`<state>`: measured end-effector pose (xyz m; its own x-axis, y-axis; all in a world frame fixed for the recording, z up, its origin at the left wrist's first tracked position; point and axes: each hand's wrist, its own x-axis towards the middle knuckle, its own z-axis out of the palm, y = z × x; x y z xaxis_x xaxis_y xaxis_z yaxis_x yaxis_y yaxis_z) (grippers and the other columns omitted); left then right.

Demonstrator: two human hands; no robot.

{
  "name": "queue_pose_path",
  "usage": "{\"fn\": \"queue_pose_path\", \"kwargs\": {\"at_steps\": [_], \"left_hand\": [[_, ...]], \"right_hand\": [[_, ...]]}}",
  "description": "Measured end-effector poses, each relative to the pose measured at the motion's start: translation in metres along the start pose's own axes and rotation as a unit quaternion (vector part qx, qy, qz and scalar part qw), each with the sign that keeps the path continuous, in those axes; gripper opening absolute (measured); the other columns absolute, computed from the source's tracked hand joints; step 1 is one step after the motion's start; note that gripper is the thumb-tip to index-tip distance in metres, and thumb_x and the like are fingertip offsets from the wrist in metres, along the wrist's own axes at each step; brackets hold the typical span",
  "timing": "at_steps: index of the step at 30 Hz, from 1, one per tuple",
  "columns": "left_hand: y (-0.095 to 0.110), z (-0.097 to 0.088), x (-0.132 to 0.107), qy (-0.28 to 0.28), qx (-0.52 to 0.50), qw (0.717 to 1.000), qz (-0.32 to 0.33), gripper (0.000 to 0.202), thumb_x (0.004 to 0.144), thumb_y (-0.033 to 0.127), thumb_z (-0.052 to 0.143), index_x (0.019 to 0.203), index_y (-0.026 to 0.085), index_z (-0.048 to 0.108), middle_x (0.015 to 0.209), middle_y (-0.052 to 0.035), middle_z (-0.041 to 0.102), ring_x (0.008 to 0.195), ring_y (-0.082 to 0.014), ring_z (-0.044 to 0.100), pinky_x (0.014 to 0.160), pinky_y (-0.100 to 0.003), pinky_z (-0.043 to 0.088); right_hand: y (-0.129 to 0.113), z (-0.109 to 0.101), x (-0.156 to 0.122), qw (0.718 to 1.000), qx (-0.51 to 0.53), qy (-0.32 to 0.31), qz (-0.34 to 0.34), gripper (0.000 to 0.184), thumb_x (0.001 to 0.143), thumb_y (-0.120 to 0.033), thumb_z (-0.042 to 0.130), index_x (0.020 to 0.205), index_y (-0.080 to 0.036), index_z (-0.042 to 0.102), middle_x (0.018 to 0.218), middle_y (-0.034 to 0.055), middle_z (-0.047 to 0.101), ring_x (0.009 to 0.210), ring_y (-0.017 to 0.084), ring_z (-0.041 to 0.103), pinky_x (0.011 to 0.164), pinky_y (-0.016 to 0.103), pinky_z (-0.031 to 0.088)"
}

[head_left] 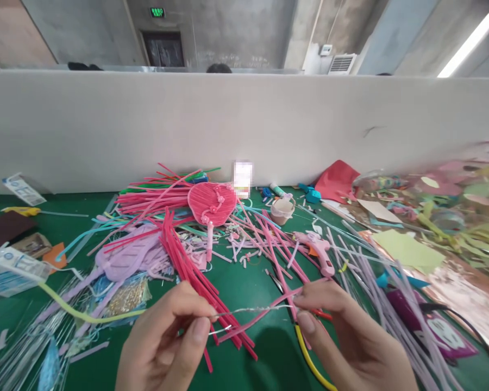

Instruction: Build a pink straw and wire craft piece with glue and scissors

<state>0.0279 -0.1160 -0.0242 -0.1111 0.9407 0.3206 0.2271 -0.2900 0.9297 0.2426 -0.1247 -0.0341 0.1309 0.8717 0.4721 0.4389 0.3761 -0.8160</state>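
My left hand (pixel 167 339) and my right hand (pixel 346 336) are low in the view, each pinching one end of a thin silver wire (pixel 252 310) stretched between them. A pink strip (pixel 269 309) runs along under the wire toward my right fingers. Beneath the hands lies a bundle of red-pink strips (pixel 195 277) on the green mat (pixel 244 282). Farther back rests a pink heart-shaped fan (pixel 212 203) with a handle. A pink glue gun (pixel 320 250) lies just beyond my right hand.
Lilac strips (pixel 375 282) spread at right beside coloured paper sheets (pixel 407 250). A lilac fan shape (pixel 122 258) and a yellow-green strip (pixel 85 315) lie at left. A small cup (pixel 282 210) stands near the white partition wall (pixel 244 125). Clear packets (pixel 8 269) sit at far left.
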Motion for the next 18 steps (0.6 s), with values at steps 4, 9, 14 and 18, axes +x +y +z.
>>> {"fn": "queue_pose_path", "kwargs": {"at_steps": [4, 9, 14, 18], "left_hand": [[0.004, 0.002, 0.001, -0.024, 0.034, 0.998, 0.041, 0.018, 0.090, 0.029, 0.053, 0.075, 0.028, 0.063, 0.059, 0.0017, 0.052, 0.044, -0.0123, 0.044, 0.037, -0.025, 0.035], [0.004, 0.002, -0.001, -0.046, 0.063, 0.996, 0.031, 0.021, 0.090, 0.030, 0.052, 0.072, 0.027, 0.061, 0.058, 0.0008, 0.054, 0.044, -0.0136, 0.046, 0.038, -0.026, 0.038], [0.002, 0.003, -0.002, -0.049, 0.065, 0.995, 0.053, 0.018, 0.091, 0.024, 0.051, 0.076, 0.028, 0.061, 0.062, 0.0030, 0.055, 0.047, -0.0113, 0.047, 0.040, -0.023, 0.037], [0.002, 0.005, -0.004, -0.045, 0.073, 0.995, 0.052, 0.018, 0.091, 0.021, 0.051, 0.077, 0.028, 0.060, 0.064, 0.0035, 0.054, 0.048, -0.0112, 0.045, 0.041, -0.023, 0.036]], "right_hand": [[-0.009, 0.003, 0.001, 1.000, 0.002, 0.011, -0.024, 0.015, 0.081, -0.034, 0.073, 0.095, -0.030, 0.071, 0.092, 0.0070, 0.069, 0.086, 0.024, 0.068, 0.071, 0.032, 0.058], [-0.021, 0.016, 0.013, 0.992, 0.003, -0.033, -0.119, 0.031, 0.076, -0.034, 0.080, 0.105, -0.030, 0.069, 0.086, 0.0061, 0.068, 0.080, 0.024, 0.066, 0.068, 0.037, 0.057], [-0.024, 0.023, 0.021, 0.984, -0.037, -0.049, -0.169, 0.026, 0.078, -0.028, 0.079, 0.101, -0.026, 0.068, 0.086, 0.0040, 0.067, 0.082, 0.021, 0.064, 0.074, 0.036, 0.055], [-0.024, 0.023, 0.022, 0.982, -0.036, -0.048, -0.177, 0.018, 0.080, -0.022, 0.076, 0.097, -0.025, 0.068, 0.084, 0.0029, 0.065, 0.083, 0.019, 0.062, 0.075, 0.036, 0.054]]}}
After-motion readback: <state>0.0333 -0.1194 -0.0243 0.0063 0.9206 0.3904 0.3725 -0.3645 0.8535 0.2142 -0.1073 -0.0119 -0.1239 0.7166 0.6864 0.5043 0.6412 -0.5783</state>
